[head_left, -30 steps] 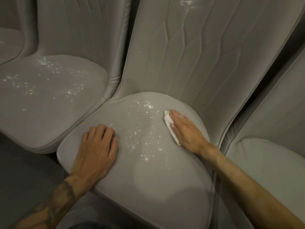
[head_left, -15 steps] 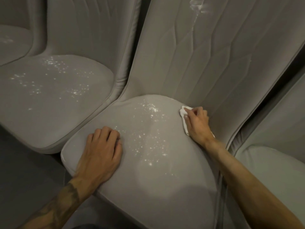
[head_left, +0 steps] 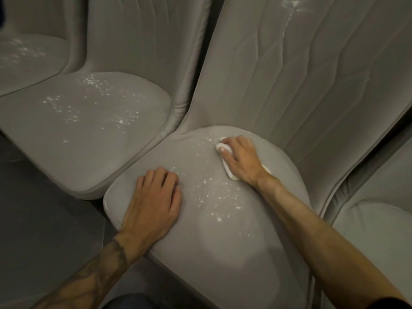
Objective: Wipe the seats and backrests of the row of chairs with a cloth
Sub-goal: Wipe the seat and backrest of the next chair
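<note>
A row of grey padded chairs fills the view. The middle chair's seat [head_left: 223,237] carries a scatter of white specks [head_left: 211,192] across its centre. My right hand [head_left: 242,160] lies flat on a small white cloth [head_left: 227,169], pressing it to the seat's rear part near the backrest [head_left: 301,81]. My left hand [head_left: 153,204] rests palm down on the seat's front left edge, fingers curled, holding nothing. The backrest shows a white smear [head_left: 289,5] near its top.
The chair to the left has a seat [head_left: 78,134] dotted with white specks, and a further seat [head_left: 22,56] at far left is speckled too. Another chair's seat [head_left: 379,230] sits at right. Dark floor [head_left: 44,219] lies at lower left.
My right hand slid the cloth from the seat's right rear edge leftward into the upper specks. The left hand stayed planted on the seat; the camera view shifted.
</note>
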Tool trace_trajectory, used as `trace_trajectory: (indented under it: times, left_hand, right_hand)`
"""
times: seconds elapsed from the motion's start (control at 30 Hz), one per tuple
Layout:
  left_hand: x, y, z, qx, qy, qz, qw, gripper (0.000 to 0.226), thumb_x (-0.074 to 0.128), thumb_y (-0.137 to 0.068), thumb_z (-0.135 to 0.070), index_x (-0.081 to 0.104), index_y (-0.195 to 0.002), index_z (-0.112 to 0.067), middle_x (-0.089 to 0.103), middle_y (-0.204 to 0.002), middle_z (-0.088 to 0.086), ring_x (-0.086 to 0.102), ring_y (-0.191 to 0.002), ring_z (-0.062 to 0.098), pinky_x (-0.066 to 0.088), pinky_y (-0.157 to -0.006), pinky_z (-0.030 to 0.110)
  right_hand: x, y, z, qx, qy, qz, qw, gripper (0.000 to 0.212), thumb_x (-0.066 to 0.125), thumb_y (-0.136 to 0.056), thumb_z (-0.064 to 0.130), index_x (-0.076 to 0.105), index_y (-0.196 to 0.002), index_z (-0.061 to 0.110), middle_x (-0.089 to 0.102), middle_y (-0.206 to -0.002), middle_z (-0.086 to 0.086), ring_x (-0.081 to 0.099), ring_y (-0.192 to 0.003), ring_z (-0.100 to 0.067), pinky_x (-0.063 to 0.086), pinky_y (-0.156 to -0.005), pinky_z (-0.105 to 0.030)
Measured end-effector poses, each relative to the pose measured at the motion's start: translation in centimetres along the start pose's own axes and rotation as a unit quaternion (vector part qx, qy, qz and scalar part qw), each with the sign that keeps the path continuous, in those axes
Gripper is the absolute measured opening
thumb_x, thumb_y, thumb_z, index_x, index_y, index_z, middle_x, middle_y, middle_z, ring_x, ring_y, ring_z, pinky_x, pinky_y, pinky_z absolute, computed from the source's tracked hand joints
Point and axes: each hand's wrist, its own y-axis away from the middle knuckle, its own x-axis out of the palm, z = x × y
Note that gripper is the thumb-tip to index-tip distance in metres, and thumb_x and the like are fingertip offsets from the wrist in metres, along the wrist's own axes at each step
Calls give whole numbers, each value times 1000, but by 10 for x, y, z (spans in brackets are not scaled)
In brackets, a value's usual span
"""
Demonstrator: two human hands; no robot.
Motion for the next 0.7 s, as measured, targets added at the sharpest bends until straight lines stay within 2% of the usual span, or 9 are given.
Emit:
trace_trajectory:
  times: [0.07, 0.13, 0.27, 0.3, 0.33, 0.43, 0.5, 0.63, 0.7]
  left_hand:
    - [0, 0, 1, 0, 4, 0, 1000, 8, 43, -100, -29, 48, -98, -24, 45, -98, -3, 39, -84, 19, 38, -74, 41]
    - [0, 1, 0, -1, 1, 0, 1000, 7, 44, -99, -28, 49, -98, -23, 46, -97, -3, 40, -84, 20, 39, -74, 43]
    - [-2, 0, -3, -12, 0, 1, 1000, 8, 44, -100, -27, 50, -97, -23, 47, -97, -2, 40, -84, 20, 40, -73, 44]
    - [-2, 0, -3, -13, 2, 1, 1000, 9, 44, -100, -27, 50, -97, -22, 47, -97, -2, 41, -84, 20, 41, -73, 45]
    - [-3, 0, -3, -14, 4, 3, 1000, 9, 44, -100, -27, 51, -97, -22, 47, -97, -2, 41, -84, 21, 41, -73, 45]
    - [-3, -1, -3, -17, 7, 4, 1000, 8, 45, -99, -27, 51, -98, -22, 48, -97, -1, 42, -84, 21, 41, -74, 46]
    - [-4, -1, -3, -21, 11, 6, 1000, 9, 44, -99, -27, 51, -98, -22, 48, -97, -1, 42, -84, 21, 41, -73, 46]
    - [-8, -2, -5, -30, 23, 28, 999, 12, 44, -99, -27, 53, -99, -20, 50, -98, 0, 44, -85, 23, 44, -75, 48]
    - [-11, -5, -3, -35, 50, 43, 997, 11, 46, -99, -28, 54, -99, -21, 50, -99, -2, 45, -87, 22, 44, -78, 47]
  right_hand:
    - [-1, 10, 1, -57, 15, 22, 998, 35, 40, -102, 53, 55, -123, 29, 55, -119, 0, 49, -110, -25, 37, -98, -42]
    - [-11, 10, -19, -60, 44, 15, 997, 34, 41, -103, 51, 55, -123, 28, 56, -122, -1, 50, -111, -27, 36, -97, -42]
    - [-18, -10, -44, 84, 80, -44, 992, 35, 45, -104, 38, 56, -129, 16, 54, -128, -12, 47, -116, -37, 35, -97, -44]
    - [-13, -15, -36, 92, 77, -47, 992, 35, 46, -105, 38, 57, -129, 14, 54, -128, -14, 47, -117, -37, 34, -98, -44]
    - [-7, -17, -25, 73, 69, -40, 994, 35, 45, -105, 38, 57, -128, 14, 54, -126, -14, 47, -117, -36, 34, -99, -43]
    - [3, -10, -3, -64, 43, 30, 997, 40, 38, -104, 47, 55, -125, 18, 54, -121, -7, 48, -110, -30, 36, -99, -44]
    - [-5, -12, -15, -102, 51, 45, 992, 42, 35, -103, 49, 54, -127, 20, 54, -122, -5, 48, -110, -30, 36, -98, -44]
    - [-11, -37, -36, 47, 80, -30, 995, 38, 44, -105, 37, 55, -134, 14, 52, -130, -14, 47, -118, -36, 33, -99, -42]
    - [3, -45, -14, 27, 82, -18, 996, 38, 43, -106, 37, 55, -134, 14, 52, -130, -15, 46, -120, -36, 33, -101, -42]
